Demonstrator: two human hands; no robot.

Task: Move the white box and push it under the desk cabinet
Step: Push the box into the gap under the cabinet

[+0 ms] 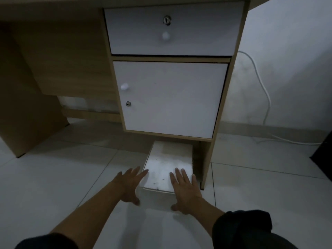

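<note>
The white box (164,169) lies on the tiled floor with its far end in the gap beneath the desk cabinet (170,97). My left hand (129,186) rests flat against the box's near left corner, fingers spread, thumb at the front face. My right hand (185,189) lies flat on the box's near right top, fingers pointing at the cabinet, thumb on the front face. Neither hand grips the box. The box's far end is hidden in shadow under the cabinet.
The cabinet has a white drawer (171,29) on top and a white door (170,97) below, in a wooden desk frame. A wooden side panel (206,159) stands right of the box. A white cable (264,90) hangs along the wall at right. A dark object (323,153) sits at far right.
</note>
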